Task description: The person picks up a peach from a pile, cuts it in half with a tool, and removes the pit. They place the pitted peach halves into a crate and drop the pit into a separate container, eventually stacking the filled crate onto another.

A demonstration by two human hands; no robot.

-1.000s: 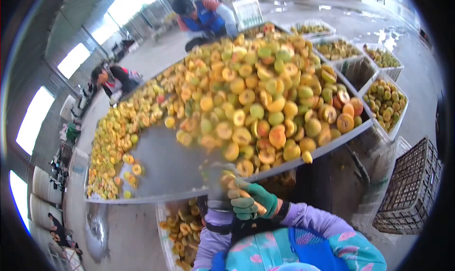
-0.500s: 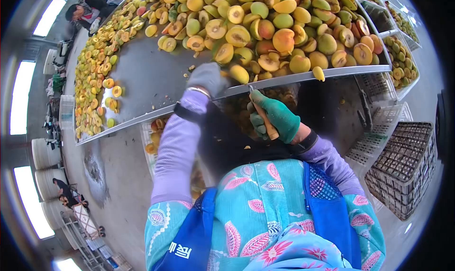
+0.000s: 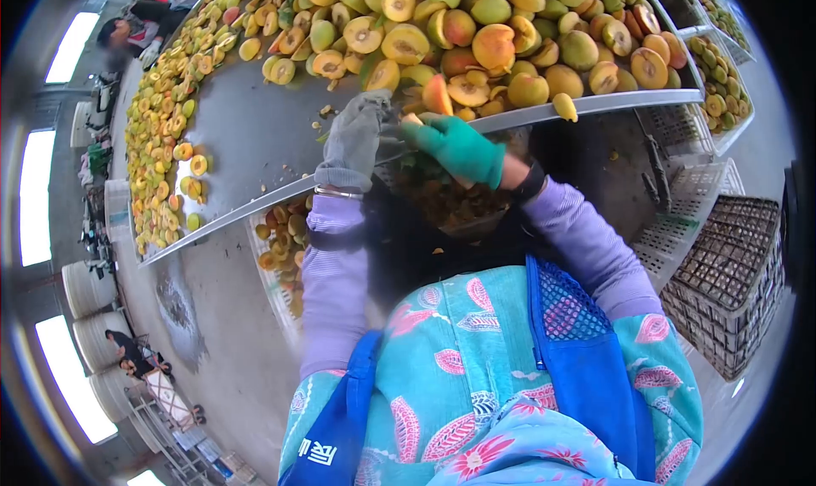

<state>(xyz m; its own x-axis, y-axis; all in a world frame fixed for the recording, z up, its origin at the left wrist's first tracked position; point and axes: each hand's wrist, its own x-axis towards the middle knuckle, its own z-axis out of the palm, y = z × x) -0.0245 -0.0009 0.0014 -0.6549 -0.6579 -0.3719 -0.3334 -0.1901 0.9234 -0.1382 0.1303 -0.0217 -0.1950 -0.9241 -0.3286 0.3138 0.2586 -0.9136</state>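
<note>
My left hand (image 3: 354, 141), in a grey glove, is over the near edge of the metal table with its fingers curled toward my right hand. Whatever lies in those fingers is hidden and blurred. In a green glove, my right hand (image 3: 459, 149) is closed around a wooden-handled tool (image 3: 463, 182); only bits of its handle show, and its metal tip is out of sight. Both hands almost meet. Just beyond them lies a heap of yellow-orange, peach-like fruit (image 3: 493, 48), many cut in half, some with the stone inside.
The metal table's raised rim (image 3: 586, 110) runs in front of me. More halves (image 3: 161, 167) spread along its left side. Below stands a crate of fruit (image 3: 285, 239). White crates (image 3: 680, 231) and a brown crate (image 3: 722, 282) sit right. Another person (image 3: 132, 35) is at the far left.
My left hand has drawn back from the fruit toward me. My right hand has moved left and up with the tool, up close to the left hand.
</note>
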